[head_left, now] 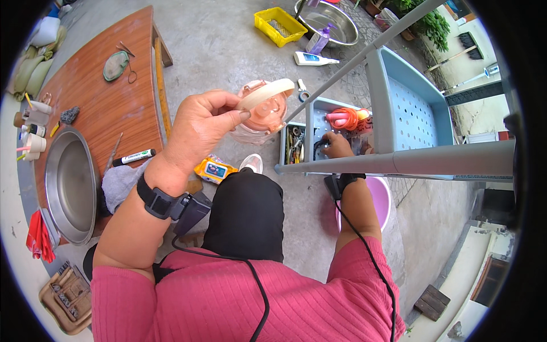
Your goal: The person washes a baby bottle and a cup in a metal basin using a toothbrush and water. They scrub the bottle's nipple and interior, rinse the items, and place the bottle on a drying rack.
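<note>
My left hand (205, 115) pinches the cream curved handle (273, 90) of a clear plastic container with a translucent pink lid (267, 113), held up above the concrete floor. Inside the lower tray (324, 109) of a blue-grey plastic shelf rack, my right hand (339, 145) reaches down with its fingers at a black curved object (318, 147). Whether the fingers grip it cannot be told. Beyond this hand lie a bundle of orange cord (349, 119) and pink handles (337, 116). A narrow compartment with several small tools (295, 143) is on its left.
A rack pole (342, 81) slants beside the container, and the upper tray (412, 102) stands at right. On the wooden table (124, 100) are a metal basin (70, 188), a marker (134, 157) and scissors. Wet wipes (215, 169) and a pink tub (380, 201) are on the floor.
</note>
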Action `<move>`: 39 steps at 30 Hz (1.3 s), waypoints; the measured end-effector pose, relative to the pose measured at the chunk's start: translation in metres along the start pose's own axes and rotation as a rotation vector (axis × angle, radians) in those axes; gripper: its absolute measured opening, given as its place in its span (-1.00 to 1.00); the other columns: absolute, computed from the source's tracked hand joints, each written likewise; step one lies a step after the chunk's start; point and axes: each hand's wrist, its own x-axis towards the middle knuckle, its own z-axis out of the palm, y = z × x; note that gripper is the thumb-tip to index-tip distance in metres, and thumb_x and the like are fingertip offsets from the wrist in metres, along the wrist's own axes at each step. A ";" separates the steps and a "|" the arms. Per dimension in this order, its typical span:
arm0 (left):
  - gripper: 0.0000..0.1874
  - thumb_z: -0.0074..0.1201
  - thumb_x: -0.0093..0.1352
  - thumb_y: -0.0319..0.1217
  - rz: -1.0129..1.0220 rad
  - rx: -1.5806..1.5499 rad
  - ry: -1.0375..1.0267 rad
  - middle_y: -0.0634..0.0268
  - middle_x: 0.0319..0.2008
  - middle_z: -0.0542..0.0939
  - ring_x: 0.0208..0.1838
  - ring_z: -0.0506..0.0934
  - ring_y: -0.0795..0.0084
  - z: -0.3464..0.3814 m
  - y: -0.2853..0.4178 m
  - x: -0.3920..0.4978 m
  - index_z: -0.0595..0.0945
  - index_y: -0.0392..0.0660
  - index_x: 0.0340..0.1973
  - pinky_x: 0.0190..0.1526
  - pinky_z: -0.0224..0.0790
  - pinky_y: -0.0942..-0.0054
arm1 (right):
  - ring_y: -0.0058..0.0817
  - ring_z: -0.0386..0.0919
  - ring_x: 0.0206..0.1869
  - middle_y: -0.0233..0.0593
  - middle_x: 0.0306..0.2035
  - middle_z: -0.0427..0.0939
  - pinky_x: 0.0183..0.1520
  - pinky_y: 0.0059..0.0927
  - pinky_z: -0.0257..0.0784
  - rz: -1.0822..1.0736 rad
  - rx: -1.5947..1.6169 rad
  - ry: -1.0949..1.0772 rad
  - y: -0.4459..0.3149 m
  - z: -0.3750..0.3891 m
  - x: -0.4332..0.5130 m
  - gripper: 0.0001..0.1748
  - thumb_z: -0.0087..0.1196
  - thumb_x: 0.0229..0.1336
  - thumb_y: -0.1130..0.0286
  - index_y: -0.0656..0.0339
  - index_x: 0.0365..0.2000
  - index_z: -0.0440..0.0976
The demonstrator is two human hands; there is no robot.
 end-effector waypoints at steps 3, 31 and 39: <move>-0.89 0.27 0.41 -0.49 -0.017 -0.017 0.019 0.40 -0.36 0.67 -0.29 0.54 0.63 -0.001 -0.001 -0.002 0.74 -0.23 -0.18 -0.19 0.41 0.58 | 0.00 0.64 0.00 0.04 -0.07 0.68 0.12 -0.11 0.51 0.037 -0.061 -0.041 -0.001 0.000 -0.005 -0.49 0.39 -0.09 0.47 0.16 -0.02 0.63; -0.85 0.31 0.39 -0.46 -0.010 -0.021 0.067 0.38 -0.36 0.68 -0.27 0.56 0.63 -0.016 0.003 -0.012 0.74 -0.25 -0.17 -0.17 0.44 0.57 | -0.31 0.70 -0.19 -0.06 -0.15 0.72 -0.06 -0.35 0.56 0.030 0.477 0.185 0.003 0.052 -0.001 -0.50 0.27 0.12 0.46 0.17 0.12 0.61; -0.83 0.29 0.39 -0.49 0.025 -0.034 0.051 0.33 -0.34 0.71 -0.28 0.58 0.63 -0.012 0.001 -0.012 0.74 -0.31 -0.15 -0.22 0.45 0.56 | -0.11 0.69 -0.09 0.01 -0.15 0.72 0.05 -0.22 0.55 0.187 0.063 0.351 -0.003 0.026 -0.009 -0.56 0.31 0.13 0.32 0.20 0.04 0.65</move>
